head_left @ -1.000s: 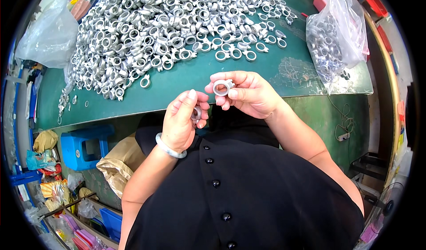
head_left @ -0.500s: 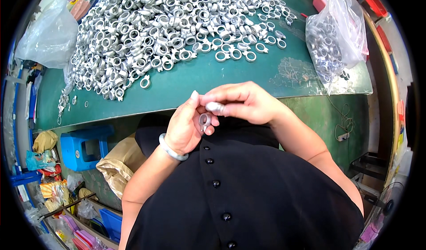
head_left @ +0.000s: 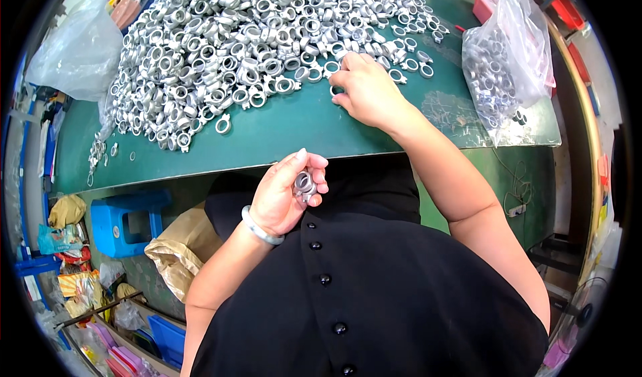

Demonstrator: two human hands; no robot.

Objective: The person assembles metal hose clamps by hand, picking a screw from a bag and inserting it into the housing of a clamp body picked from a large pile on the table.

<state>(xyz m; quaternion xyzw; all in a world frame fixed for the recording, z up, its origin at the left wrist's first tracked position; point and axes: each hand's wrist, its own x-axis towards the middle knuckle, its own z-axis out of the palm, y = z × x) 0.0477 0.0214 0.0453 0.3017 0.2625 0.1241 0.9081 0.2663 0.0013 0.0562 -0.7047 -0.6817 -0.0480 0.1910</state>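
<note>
Pinching a small silvery metal ring fitting over the lap, the left hand is closed on it — likely light, rigid, slick; grip its rim. The right hand rests curled, fingertips on the heap of identical rings on the green bench.
</note>
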